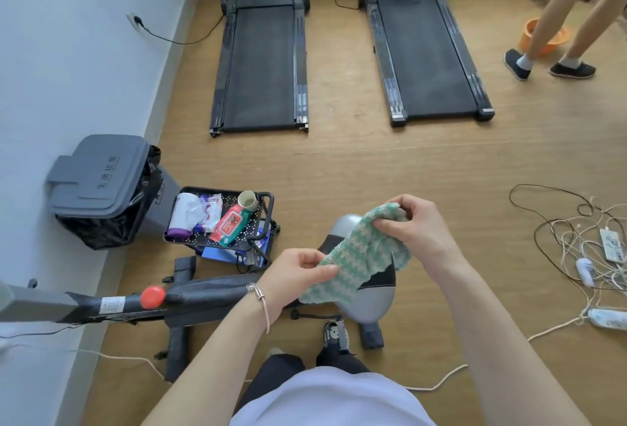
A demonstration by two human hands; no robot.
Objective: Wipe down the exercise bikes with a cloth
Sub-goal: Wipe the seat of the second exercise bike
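Two hands: raised near the centre of the view, both on one cloth, held above the bike.
Left hand [298, 276]: thumb and curled fingers pinch the cloth's near left edge; a thin bracelet [261, 298] sits on the wrist.
Right hand [419, 230]: fingers curled round the far right end, bunching it.
Cloth [359, 256]: green and white knit, stretched slanting between the hands, lower edge hanging loose.
Exercise bike [375, 303]: grey and black housing directly below the cloth; its black frame runs left to a red knob [152, 296].
Cart [269, 210]: black mesh tray, left of the hands, just beyond the bike frame; it holds a red wipes pack [230, 225] and a pale cup [247, 201].
Bin [101, 177]: grey lidded, black liner, against the left wall beside the cart.
Treadmills: two side by side on the far floor, left [261, 65] and right [424, 55].
Cables [576, 245]: tangled with power strips on the right floor.
Another person: legs [556, 28] at far right, in front of an orange basin [529, 35].
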